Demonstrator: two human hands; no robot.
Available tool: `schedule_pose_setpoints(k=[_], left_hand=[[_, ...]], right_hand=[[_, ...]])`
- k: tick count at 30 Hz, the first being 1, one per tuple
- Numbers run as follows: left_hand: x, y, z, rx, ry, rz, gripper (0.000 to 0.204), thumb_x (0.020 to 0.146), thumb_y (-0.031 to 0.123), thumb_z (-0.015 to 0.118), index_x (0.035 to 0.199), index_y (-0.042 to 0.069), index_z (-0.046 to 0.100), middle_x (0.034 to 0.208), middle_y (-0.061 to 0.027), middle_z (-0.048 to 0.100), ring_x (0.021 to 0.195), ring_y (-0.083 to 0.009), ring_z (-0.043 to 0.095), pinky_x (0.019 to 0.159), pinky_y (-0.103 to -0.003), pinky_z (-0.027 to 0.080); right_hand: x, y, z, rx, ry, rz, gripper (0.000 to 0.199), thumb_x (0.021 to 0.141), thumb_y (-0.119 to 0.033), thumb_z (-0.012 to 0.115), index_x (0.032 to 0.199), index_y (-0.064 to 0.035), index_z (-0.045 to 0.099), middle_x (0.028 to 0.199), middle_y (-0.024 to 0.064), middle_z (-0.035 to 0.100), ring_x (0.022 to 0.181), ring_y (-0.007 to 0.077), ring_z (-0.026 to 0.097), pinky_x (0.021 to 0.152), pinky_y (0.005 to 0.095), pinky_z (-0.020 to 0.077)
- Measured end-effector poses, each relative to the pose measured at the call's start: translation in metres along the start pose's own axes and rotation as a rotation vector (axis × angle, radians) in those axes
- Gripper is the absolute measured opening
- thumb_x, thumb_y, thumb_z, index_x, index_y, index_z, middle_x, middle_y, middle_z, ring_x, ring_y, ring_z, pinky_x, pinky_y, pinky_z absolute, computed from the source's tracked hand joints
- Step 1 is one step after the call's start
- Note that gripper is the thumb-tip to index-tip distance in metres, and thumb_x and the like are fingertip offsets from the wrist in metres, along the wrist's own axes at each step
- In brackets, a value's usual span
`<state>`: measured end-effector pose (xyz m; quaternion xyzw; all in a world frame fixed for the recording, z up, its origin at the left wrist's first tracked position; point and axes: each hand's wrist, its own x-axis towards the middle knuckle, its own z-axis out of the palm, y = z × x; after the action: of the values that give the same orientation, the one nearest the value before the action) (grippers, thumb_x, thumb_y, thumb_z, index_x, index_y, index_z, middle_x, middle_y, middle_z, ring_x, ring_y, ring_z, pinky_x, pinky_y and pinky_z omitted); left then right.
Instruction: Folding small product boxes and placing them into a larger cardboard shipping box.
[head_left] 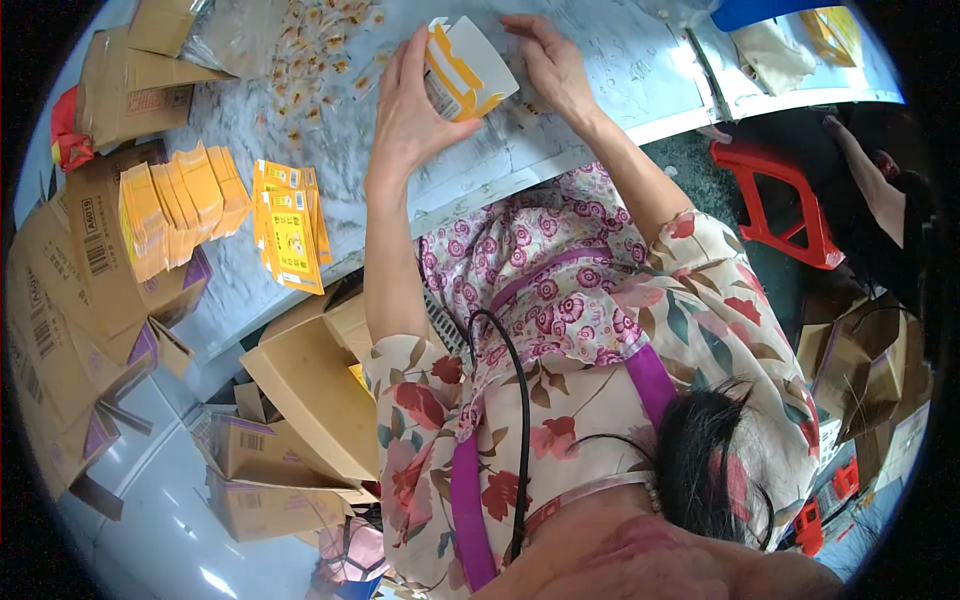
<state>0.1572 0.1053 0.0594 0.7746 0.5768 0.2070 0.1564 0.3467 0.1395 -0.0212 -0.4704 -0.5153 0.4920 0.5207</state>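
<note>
My left hand (408,115) is closed round a small white and yellow carton (465,75), thumb on its near side and fingers along its left. The carton is tilted, with its end flaps standing out and its white inner side showing. To the right of it is my right hand (552,75), fingers loosely bent and apart, with nothing visible in them. Its fingertips are close to the carton's white flap; I cannot tell whether they touch. Small clear packets with brownish contents (310,75) lie scattered on the table left of my left hand.
Flat yellow cartons (290,235) lie near the table's front edge, beside stacks of folded yellow cartons (180,205). Brown cardboard boxes (75,250) crowd the left side, and another open box (310,380) stands below the edge. A red stool (780,200) and another person's arm (868,175) are at right.
</note>
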Motion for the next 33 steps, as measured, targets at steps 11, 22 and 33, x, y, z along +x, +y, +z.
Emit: schedule_pose_setpoints(k=[11,22,33], left_hand=[[-0.038,-0.021,-0.037,-0.322,0.176,-0.153,0.123,0.045,0.017,0.092,0.144,0.001,0.023,0.136,-0.0201,0.04,0.126,-0.0316,0.042,0.103,-0.039,0.039],[-0.055,0.018,-0.009,-0.15,0.3,-0.113,0.118,0.044,0.012,0.091,0.142,0.0,0.025,0.138,-0.0227,0.036,0.129,-0.0383,0.035,0.108,-0.044,0.033],[-0.047,0.025,0.014,-0.094,0.427,-0.069,0.119,0.046,0.012,0.09,0.142,-0.001,0.022,0.135,-0.0244,0.036,0.125,-0.041,0.036,0.103,-0.048,0.034]], right_hand=[[-0.034,0.009,0.005,-0.939,-0.425,-0.694,0.046,0.077,-0.04,0.07,0.111,-0.0107,0.062,0.123,0.0087,0.056,0.114,0.0297,0.052,0.087,0.0415,0.0481],[0.006,-0.103,0.028,0.328,0.11,0.195,0.019,0.091,-0.014,0.055,0.103,-0.0034,0.064,0.095,0.0043,0.061,0.091,0.0134,0.055,0.077,0.0305,0.0454],[-0.014,-0.111,0.05,-0.196,-0.232,-0.476,0.028,0.091,-0.023,0.058,0.103,0.0009,0.061,0.096,0.0196,0.063,0.087,0.035,0.061,0.074,0.0376,0.0484]])
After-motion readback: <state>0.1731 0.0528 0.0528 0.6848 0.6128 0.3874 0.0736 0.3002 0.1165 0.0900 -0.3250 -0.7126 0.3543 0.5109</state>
